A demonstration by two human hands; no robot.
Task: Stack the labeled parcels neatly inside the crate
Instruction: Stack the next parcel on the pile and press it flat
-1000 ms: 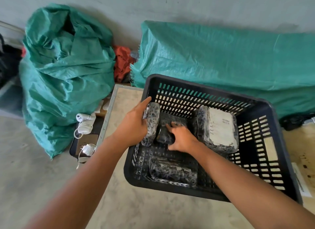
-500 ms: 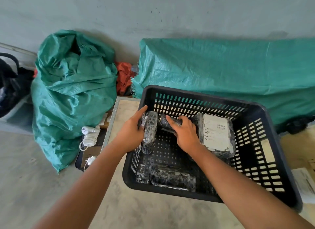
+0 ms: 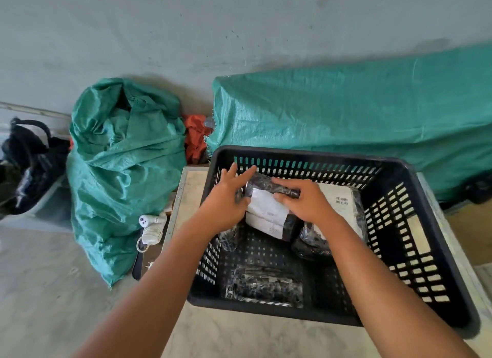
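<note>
Gripping a black-wrapped parcel (image 3: pixel 269 211) by its far end, the right hand (image 3: pixel 306 203) has its fingers curled over the dark top edge and its thumb pressed on the white label. The left hand (image 3: pixel 226 200) sits at the parcel's left side with its fingers spread and mostly straight, more steadying than clasping; whether the palm actually touches the wrap cannot be told.

This parcel lies label-up in the far-left part of the crate (image 3: pixel 300 155), its long axis running from the far wall back toward the person, tilted a little. Its far end is between the two hands, so both are equally close, with the right holding it.

Just to its right, partly under the right wrist, a second labelled parcel (image 3: pixel 343 200) lies flat against the far wall. A thin wrapped piece (image 3: pixel 229 237) leans by the left wall below the left wrist. A third parcel (image 3: pixel 266 285) lies crosswise along the near wall, well apart from the others.

I judge the held parcel is being seated beside the second one; the fit turns on keeping its long side parallel to its neighbour.

Outside, a green sack (image 3: pixel 125 165) stands to the left and a green tarp (image 3: pixel 359 112) lies behind the crate.
</note>
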